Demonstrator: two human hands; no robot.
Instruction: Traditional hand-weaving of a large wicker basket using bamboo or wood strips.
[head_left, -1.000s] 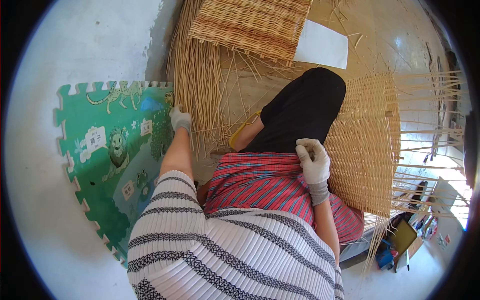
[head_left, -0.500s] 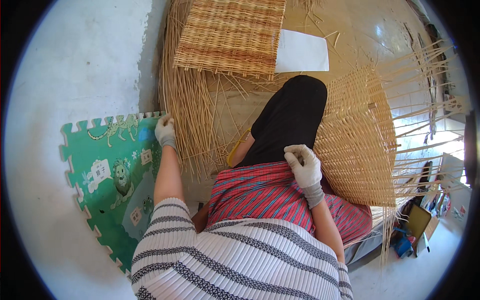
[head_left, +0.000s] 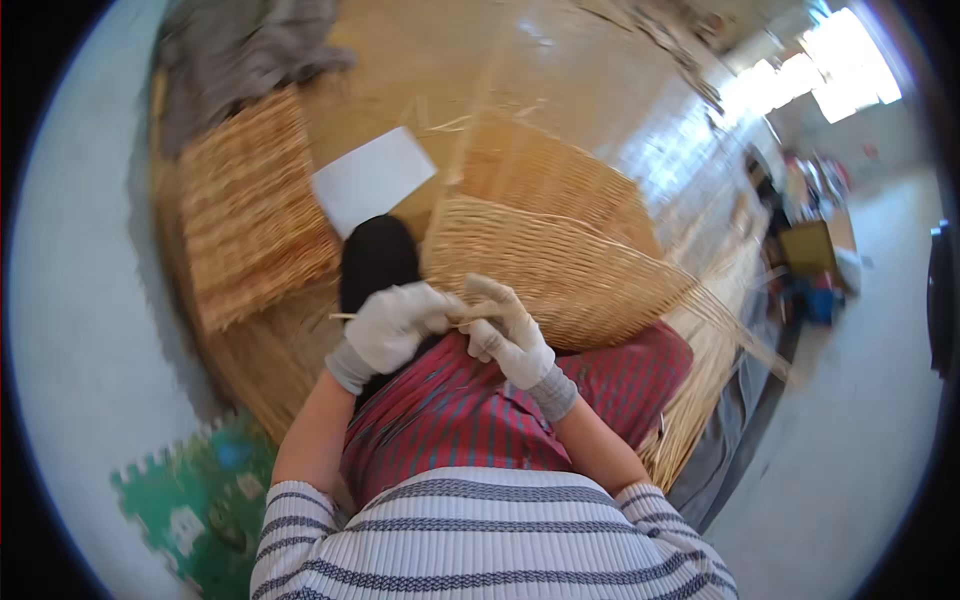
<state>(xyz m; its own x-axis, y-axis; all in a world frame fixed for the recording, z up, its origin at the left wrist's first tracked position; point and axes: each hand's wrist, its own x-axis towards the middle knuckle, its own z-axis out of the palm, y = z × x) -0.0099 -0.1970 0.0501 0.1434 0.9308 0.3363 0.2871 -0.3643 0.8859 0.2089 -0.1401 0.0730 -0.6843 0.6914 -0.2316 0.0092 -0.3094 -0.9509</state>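
Note:
In front of my lap, my left hand [head_left: 395,325] wears a white glove with a grey cuff. Its closed fingers hold a thin wicker strand [head_left: 342,317], one end poking out on the left. My right hand [head_left: 508,335], gloved the same way, meets it and pinches the strand between bent fingers; the exact grip is blurred. Just beyond the right hand, a half-woven wicker basket [head_left: 560,265] rests against my lap on its side, with loose stakes [head_left: 735,325] trailing from its right end.
A woven wicker panel [head_left: 255,210] lies at the left, beside a white sheet [head_left: 375,182] and below a grey cloth [head_left: 240,50]. A green foam mat [head_left: 215,500] is on the floor at lower left. A bundle of strands [head_left: 690,420] lies to my right.
My left hand has come from the strand pile at the left to meet my right hand, bringing a strand. The view has turned right, and the basket now lies more directly ahead of me.

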